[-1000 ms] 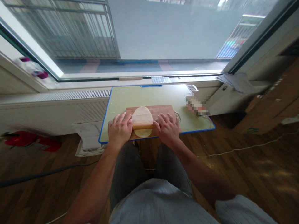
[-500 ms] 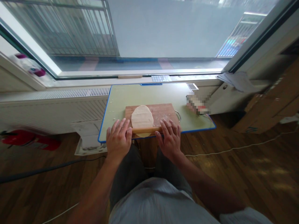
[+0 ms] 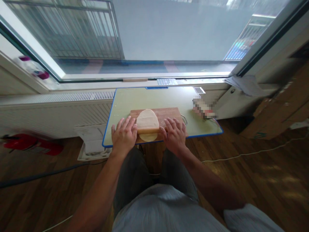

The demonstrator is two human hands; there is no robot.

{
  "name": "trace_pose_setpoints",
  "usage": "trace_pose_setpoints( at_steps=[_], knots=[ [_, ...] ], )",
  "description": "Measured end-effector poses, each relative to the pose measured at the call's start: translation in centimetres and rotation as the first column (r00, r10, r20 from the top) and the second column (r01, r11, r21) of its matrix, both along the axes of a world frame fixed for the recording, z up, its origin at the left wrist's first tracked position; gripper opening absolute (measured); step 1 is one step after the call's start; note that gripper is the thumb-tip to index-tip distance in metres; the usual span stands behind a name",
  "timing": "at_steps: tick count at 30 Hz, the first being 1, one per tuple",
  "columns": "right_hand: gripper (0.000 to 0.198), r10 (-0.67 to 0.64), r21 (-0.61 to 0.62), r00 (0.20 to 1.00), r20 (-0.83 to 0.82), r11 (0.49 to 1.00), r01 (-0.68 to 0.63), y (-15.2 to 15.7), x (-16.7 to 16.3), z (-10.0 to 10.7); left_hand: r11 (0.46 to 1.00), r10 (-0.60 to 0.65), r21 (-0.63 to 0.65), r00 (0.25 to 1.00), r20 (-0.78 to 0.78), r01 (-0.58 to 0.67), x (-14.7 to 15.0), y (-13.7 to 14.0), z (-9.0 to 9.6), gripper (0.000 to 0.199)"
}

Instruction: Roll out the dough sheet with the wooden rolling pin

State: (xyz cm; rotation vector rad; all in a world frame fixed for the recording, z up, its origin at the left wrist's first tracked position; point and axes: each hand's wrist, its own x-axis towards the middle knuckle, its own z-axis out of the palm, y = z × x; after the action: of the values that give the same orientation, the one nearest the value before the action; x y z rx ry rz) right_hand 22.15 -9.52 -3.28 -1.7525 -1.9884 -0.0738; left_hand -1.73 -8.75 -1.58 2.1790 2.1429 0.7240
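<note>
A wooden rolling pin (image 3: pixel 149 130) lies crosswise over a flat oval of dough (image 3: pixel 147 119) on a wooden cutting board (image 3: pixel 169 113). Part of the dough shows on my side of the pin. My left hand (image 3: pixel 124 131) is shut on the pin's left end, fingers reaching forward over it and hiding it. Over the right end, my right hand (image 3: pixel 174 132) grips in the same way, its fingers slightly bent. A metal handle (image 3: pixel 184 120) sticks out from the board's right side.
Under the board is a pale green table (image 3: pixel 132 96) with a blue edge. A blurred-out object (image 3: pixel 204 108) sits at its right. Behind stand a radiator (image 3: pixel 82 96) and a window. A red fire extinguisher (image 3: pixel 32 144) lies left, a cardboard box (image 3: pixel 272 112) stands right.
Both hands have pushed the rolling pin slightly forward, away from me. More of the dough now shows on the near side of the pin.
</note>
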Motion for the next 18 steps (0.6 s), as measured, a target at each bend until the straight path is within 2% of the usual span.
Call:
trace_pose_setpoints(
  at_steps=[10,18],
  knots=[
    [0.052,-0.004,-0.113,0.997,0.077,0.994,0.013,4.0,-0.5,1.9,0.999,0.003,-0.032,0.999,-0.045,-0.005,-0.2,3.9,0.3,0.051],
    [0.056,0.045,-0.215,0.991,0.129,0.977,-0.016,6.9,-0.5,4.1,0.982,0.035,-0.184,0.998,-0.047,-0.043,-0.5,7.4,1.2,0.054]
  ],
)
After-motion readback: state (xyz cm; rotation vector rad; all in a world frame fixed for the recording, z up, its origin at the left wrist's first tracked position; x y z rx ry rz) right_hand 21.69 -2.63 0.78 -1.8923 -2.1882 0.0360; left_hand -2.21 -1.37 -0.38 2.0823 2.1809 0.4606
